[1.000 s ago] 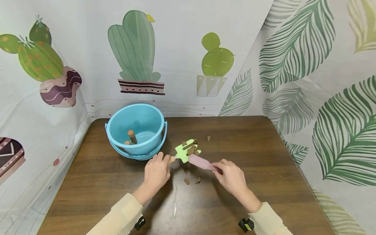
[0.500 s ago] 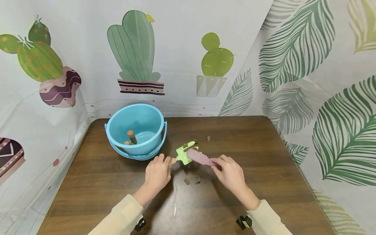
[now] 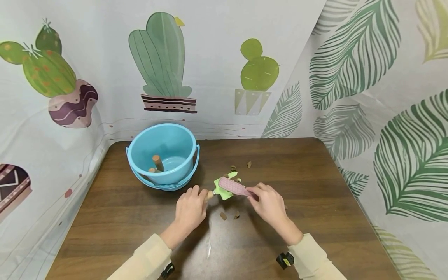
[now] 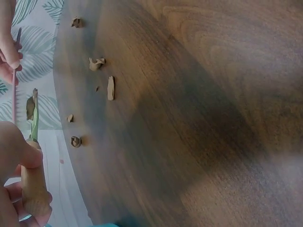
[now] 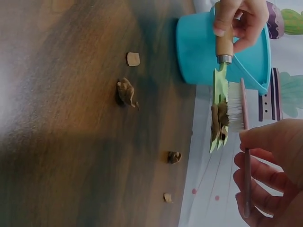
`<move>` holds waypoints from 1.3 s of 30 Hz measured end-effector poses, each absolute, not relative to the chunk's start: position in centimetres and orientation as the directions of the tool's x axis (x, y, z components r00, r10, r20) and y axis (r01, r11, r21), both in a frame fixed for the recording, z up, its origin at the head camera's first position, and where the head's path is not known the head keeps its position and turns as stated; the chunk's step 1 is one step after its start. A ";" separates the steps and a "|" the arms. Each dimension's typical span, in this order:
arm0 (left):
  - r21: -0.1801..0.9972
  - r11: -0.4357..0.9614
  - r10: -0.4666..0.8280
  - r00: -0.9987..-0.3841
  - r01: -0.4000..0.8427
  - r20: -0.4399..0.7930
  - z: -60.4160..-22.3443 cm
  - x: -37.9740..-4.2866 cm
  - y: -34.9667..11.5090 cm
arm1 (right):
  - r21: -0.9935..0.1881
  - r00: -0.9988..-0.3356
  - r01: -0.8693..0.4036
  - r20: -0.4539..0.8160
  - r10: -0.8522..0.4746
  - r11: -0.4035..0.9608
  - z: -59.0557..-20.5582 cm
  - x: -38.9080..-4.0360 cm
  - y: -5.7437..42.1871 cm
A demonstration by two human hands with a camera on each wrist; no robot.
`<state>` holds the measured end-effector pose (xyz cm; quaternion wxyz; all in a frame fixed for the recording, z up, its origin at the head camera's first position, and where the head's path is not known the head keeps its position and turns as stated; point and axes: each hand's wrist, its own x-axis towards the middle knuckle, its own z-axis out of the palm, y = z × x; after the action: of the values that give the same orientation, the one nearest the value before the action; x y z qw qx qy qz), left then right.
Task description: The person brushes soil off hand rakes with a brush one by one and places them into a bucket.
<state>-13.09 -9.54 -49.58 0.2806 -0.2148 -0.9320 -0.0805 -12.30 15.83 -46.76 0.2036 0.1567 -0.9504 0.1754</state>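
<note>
My left hand (image 3: 191, 207) grips the wooden handle (image 5: 224, 45) of a small light-green garden fork (image 3: 220, 189), held above the table. Brown dried scraps (image 5: 218, 122) lie on its tines. In my right hand (image 3: 268, 204) I pinch the handle of a pink brush (image 3: 232, 186) between thumb and fingers. Its pale bristles (image 5: 235, 106) point toward the fork and touch the scraps in the right wrist view. From the head view, the brush hides part of the tines and most of what lies on them.
A blue bucket (image 3: 190, 165) stands at the back left, with brown sticks (image 3: 158, 162) inside. Several dried scraps are scattered on the wooden table (image 3: 308, 175), including a flat piece (image 4: 111, 88) and a curled one (image 5: 126, 91). A patterned cloth (image 3: 217, 70) hangs behind.
The brush has moved left, from beside the fork to over its tines, covering the scraps. The fork has shifted slightly right and toward me. Both hands keep their hold.
</note>
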 end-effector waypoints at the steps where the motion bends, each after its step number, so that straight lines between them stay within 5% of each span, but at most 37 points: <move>1: 0.029 0.895 0.354 -0.749 0.445 0.560 -49.6 -13.1 -9.6 | -0.267 -0.869 -0.368 0.439 -0.227 0.891 -46.8 -12.3 15.9; 39: 0.046 0.911 0.318 -0.768 0.410 0.556 -50.4 -13.3 -11.4 | -0.247 -0.861 -0.331 0.474 -0.184 0.911 -48.2 -11.4 19.9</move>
<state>-13.28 -11.38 -50.39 0.2795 -0.1945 -0.9366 -0.0827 -11.44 19.87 -48.21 0.2261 0.1355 -0.9509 0.1621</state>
